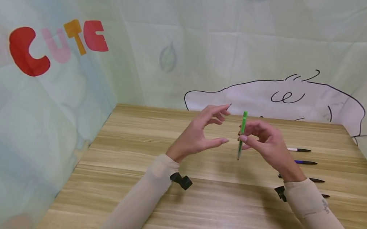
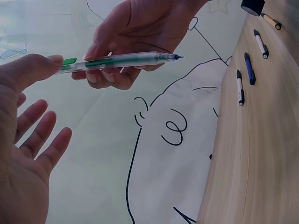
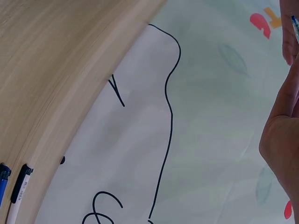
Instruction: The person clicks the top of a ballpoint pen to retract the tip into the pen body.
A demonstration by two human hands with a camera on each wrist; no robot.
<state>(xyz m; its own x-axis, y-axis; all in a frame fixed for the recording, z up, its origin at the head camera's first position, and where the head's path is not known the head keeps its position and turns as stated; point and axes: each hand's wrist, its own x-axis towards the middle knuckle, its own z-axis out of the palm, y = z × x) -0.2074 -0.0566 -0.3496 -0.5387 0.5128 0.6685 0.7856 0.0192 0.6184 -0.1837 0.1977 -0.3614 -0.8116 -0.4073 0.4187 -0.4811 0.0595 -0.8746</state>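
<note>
My right hand [image 1: 269, 141] pinches a green pen [image 1: 243, 127] between thumb and fingers, above the wooden table. The pen stands nearly upright in the head view, green end up and dark tip down. To its left, my left hand [image 1: 198, 133] is spread with thumb and fingers apart, holding nothing. In the left wrist view the pen [image 2: 124, 60] has a clear barrel with green inside, and the left thumb overlaps its green clip end. The right wrist view catches the right hand [image 3: 280, 133] only at its edge, with a bit of the pen.
On the right of the table [image 1: 214, 211] lie several pens in a row, among them a white pen [image 1: 293, 149] and a blue pen [image 1: 305, 162]. The right forearm partly covers them. Printed cloth [image 1: 177, 37] hangs behind the table and along its left side.
</note>
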